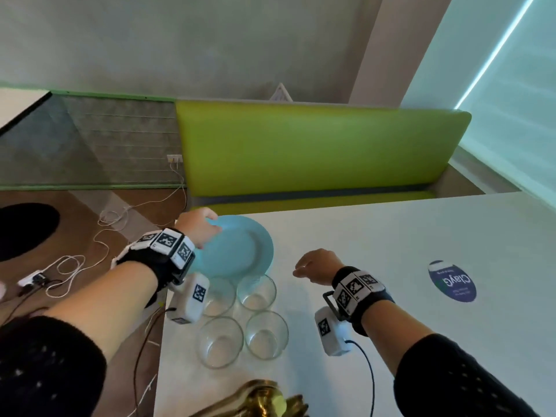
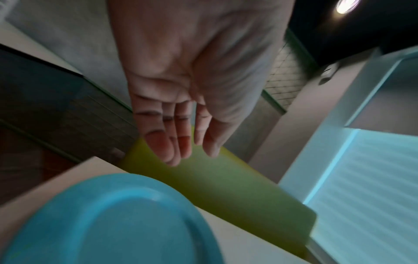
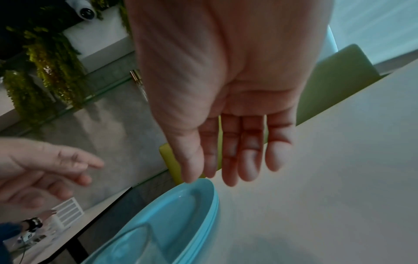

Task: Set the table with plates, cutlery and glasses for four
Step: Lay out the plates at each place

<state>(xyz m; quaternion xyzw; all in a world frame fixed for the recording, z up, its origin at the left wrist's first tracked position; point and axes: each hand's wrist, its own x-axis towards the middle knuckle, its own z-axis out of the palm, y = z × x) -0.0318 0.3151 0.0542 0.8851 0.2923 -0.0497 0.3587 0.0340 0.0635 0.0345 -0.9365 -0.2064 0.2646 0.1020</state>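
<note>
**Entry: stack of blue plates at the table corner, both hands reaching, nothing held**

Item, my left hand (image 1: 201, 227): over the far-left rim of the blue plates (image 1: 237, 248), fingers straight and loosely together in the left wrist view, clear of the rim there. Whether a fingertip touches the rim in the head view, I cannot tell.

Item, my right hand (image 1: 316, 266): above the white table (image 1: 406, 296), just right of the plates, fingers straight and close together, gripping nothing.

Item, the plates: stacked, by the layered rims in the right wrist view; count uncertain. They sit near the table's left edge, far corner.

Item, four clear glasses (image 1: 242, 320): upright, clustered just on my side of the plates; the nearest pair look to touch or overlap the stack's rim.

Item, gold cutlery (image 1: 264, 398): at the near edge, partly out of view.

Risks, as I judge them:
- Lifting one plate may drag the one beneath toward the table edge and off.
- My left wrist unit hangs right over the glasses; a low pull back could knock one.
- Smooth rims and a one-sided grip could let a plate tip.

Surroundings: a round blue sticker (image 1: 452, 281) on the table; a green bench (image 1: 316, 152) beyond; white cables (image 1: 120, 218) on the brown floor; a pale blind at right.
</note>
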